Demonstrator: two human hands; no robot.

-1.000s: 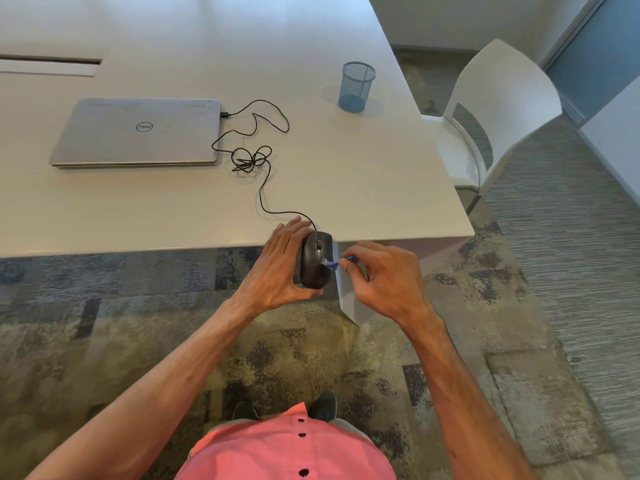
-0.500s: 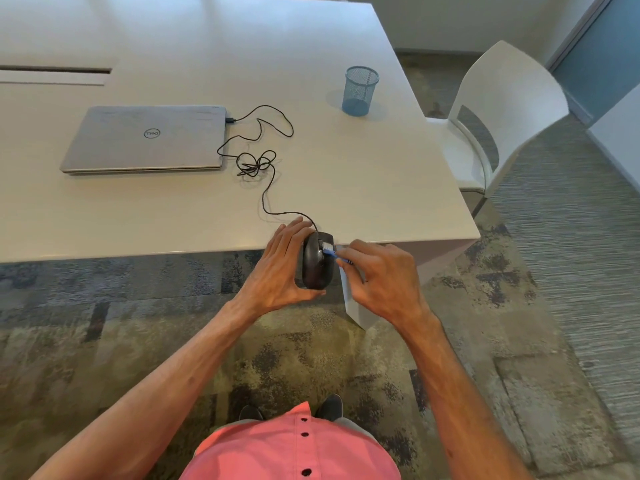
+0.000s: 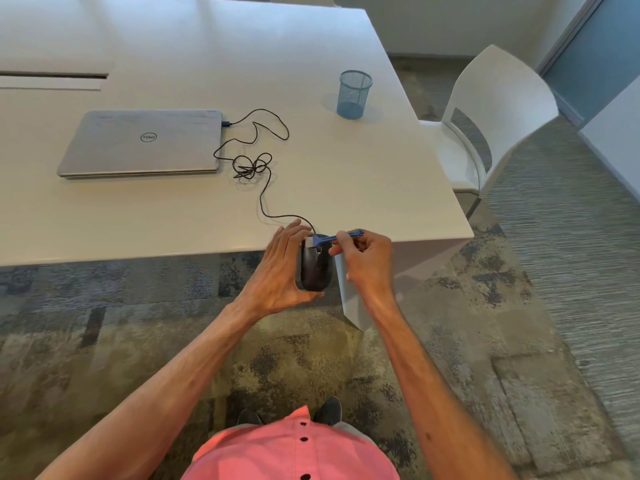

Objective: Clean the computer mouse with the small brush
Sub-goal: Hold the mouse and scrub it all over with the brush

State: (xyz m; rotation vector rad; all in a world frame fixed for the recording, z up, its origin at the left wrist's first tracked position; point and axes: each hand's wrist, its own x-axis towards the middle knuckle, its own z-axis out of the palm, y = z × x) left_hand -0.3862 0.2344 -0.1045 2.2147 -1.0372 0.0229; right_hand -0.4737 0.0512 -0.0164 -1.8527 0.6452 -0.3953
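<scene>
A black wired computer mouse [image 3: 316, 268] is held just off the near edge of the white table [image 3: 346, 174]. My left hand [image 3: 277, 271] grips it from the left, fingers over its far end and thumb under its near end. My right hand [image 3: 367, 261] pinches a small blue brush [image 3: 332, 239] by its handle. The brush lies almost level, its pale bristles on the mouse's far end near the cable. The mouse's left side is hidden behind my left palm.
The mouse's black cable [image 3: 259, 168] runs in a tangle to a shut silver laptop [image 3: 143, 143]. A blue mesh pen cup [image 3: 354, 95] stands at the table's right. A white chair [image 3: 491, 116] stands beside the table's right edge. Patterned carpet lies below.
The brush head has travelled from the mouse's middle up to its far end, and the handle now points right. My left hand keeps its hold on the mouse.
</scene>
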